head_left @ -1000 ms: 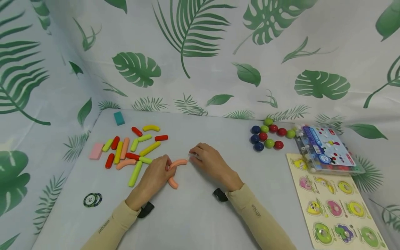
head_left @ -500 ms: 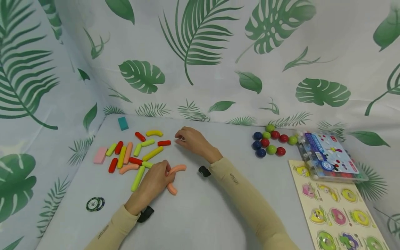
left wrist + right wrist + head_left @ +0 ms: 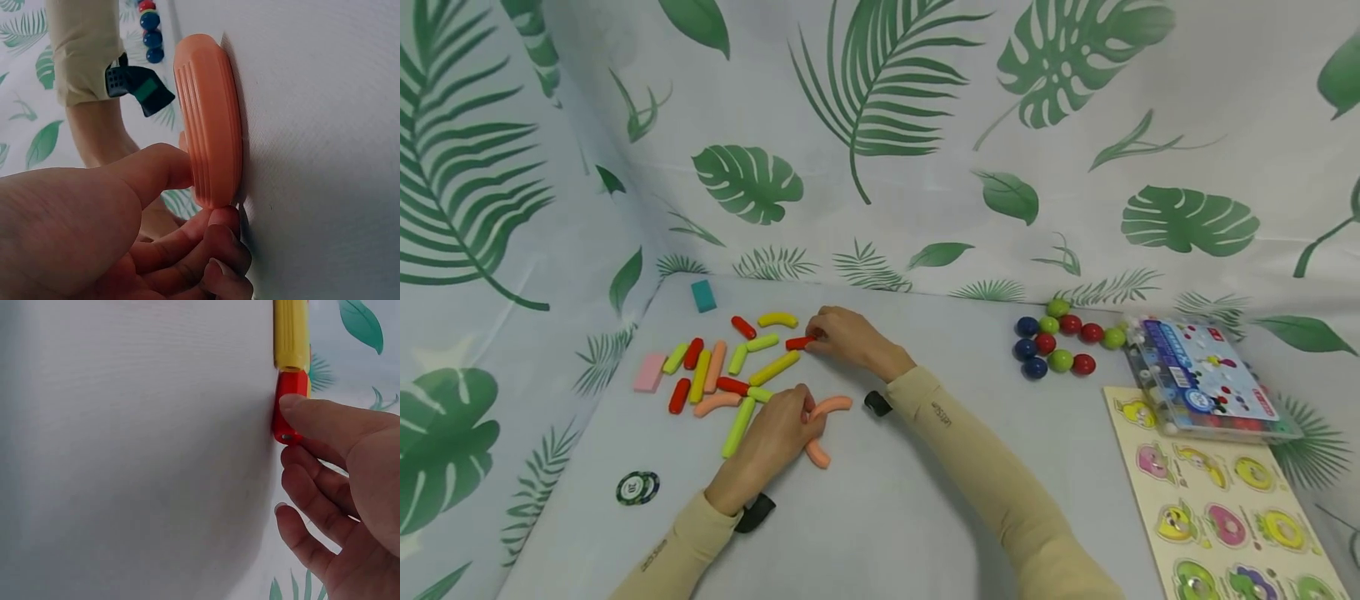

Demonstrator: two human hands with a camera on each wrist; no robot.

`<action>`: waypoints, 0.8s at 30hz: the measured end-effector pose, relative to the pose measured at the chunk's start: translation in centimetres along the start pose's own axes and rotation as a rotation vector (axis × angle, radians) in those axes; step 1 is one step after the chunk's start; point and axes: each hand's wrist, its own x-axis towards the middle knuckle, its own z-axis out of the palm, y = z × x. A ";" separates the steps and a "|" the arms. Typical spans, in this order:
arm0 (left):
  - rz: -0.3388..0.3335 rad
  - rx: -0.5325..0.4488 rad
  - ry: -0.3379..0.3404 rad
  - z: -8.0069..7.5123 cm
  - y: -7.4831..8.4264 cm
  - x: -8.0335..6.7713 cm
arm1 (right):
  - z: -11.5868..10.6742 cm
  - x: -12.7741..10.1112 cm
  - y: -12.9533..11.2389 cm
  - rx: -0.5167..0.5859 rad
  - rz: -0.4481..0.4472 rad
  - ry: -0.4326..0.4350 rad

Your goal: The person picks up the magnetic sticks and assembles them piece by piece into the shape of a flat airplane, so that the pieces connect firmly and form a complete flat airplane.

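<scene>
My left hand (image 3: 778, 429) pinches a curved orange plastic stick (image 3: 209, 125), thumb on its ribbed side and fingertips at its end, close to the table. A second curved orange stick (image 3: 832, 405) extends to the right of those fingertips in the head view. Farther back, my right hand (image 3: 853, 337) holds a short red plastic stick (image 3: 290, 406) between thumb and fingers, its other fingers loosely bent. That red stick's far end points at a yellow stick (image 3: 292, 334) in the right wrist view. More red, yellow, green and orange sticks, such as a long green one (image 3: 739, 427), lie left of the hands.
A pink block (image 3: 649, 372), a teal block (image 3: 703, 296) and poker chips (image 3: 637, 487) lie at the left. To the right are coloured balls (image 3: 1035, 368), a clear bead box (image 3: 1213, 379) and a fruit puzzle board (image 3: 1157, 492). A leaf-print cloth rises behind the table.
My right hand has moved left and back from beside the orange sticks and has taken hold of the red stick. The left hand stays on the orange stick. The head view has shifted slightly.
</scene>
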 end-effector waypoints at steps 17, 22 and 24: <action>-0.013 -0.030 -0.016 0.4 -0.1 -0.5 | -1.5 -11.1 3.3 -0.002 0.095 0.046; 0.000 -0.001 0.012 0.4 -0.1 -0.2 | -1.3 -13.5 2.8 0.010 0.034 0.076; 0.001 0.000 0.011 0.5 -0.1 -0.1 | -0.9 -14.1 2.5 0.005 0.003 0.080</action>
